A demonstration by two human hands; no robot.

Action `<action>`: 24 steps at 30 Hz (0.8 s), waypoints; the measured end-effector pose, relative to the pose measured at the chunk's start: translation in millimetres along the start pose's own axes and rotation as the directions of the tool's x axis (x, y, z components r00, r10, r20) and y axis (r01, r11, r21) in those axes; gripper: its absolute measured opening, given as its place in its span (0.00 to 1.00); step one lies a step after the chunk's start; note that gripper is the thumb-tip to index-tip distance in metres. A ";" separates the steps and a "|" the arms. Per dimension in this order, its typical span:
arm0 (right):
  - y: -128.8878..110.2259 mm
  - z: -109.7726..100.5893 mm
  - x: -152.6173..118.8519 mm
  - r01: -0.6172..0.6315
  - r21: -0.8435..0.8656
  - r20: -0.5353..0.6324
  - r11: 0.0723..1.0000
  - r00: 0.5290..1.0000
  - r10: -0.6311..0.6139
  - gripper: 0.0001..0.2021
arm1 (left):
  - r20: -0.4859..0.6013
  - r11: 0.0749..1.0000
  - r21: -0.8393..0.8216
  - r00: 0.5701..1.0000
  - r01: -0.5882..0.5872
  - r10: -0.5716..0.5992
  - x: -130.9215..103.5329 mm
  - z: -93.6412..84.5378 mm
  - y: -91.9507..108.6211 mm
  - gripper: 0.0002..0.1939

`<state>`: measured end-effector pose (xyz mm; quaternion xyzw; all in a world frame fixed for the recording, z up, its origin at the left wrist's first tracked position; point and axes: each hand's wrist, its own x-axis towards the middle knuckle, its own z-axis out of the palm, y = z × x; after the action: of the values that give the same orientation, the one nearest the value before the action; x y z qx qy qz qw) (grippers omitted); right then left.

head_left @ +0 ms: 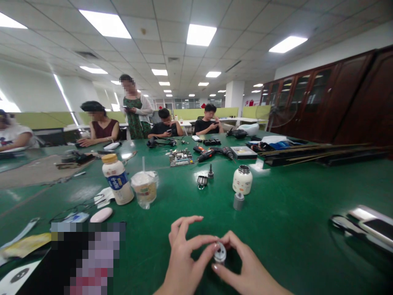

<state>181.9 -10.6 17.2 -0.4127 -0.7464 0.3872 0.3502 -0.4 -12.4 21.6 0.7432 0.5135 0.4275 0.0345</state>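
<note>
My left hand [188, 256] pinches the upper left side of a small round silver-grey part [220, 253] between thumb and index finger, its other fingers raised. From the right, my right hand [242, 262] grips the same part with thumb and index finger. The part's round face, with small dark holes, points up. Beyond my hands a grey cylinder [238, 201] stands in front of a cream bottle [242, 180] with an open metal mouth. A small steel cup-like piece [202, 182] and a dark pointed fitting [210, 172] are farther back.
On the green table [294, 196] are a yellow-capped bottle [118, 180], a bagged drink cup [144, 188], a pink oval case [101, 215], a circuit board [181, 157], power drills [205, 154] and phones [376, 229] at right. Several people are across the table.
</note>
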 end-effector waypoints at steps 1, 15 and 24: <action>-0.3 -0.1 -0.1 0.002 0.002 -0.001 1.000 1.000 -0.002 0.08 | 0.017 1.000 -0.014 1.000 -0.003 0.003 -1.1 0.3 2.3 0.09; 2.5 -2.9 -4.8 0.148 0.036 -0.076 0.988 0.986 -0.145 0.26 | 0.257 0.986 -0.131 0.964 0.104 -0.067 -13.3 3.3 4.1 0.34; 8.3 -11.9 -4.9 0.220 0.027 -0.215 0.975 0.954 -0.209 0.08 | 0.385 0.964 -0.113 0.905 0.240 -0.180 -10.8 3.8 8.1 0.18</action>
<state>196.8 -8.5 14.4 -0.3590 -0.7354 0.3195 0.4778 6.9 -23.2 16.7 0.7457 0.5393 0.3124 0.2355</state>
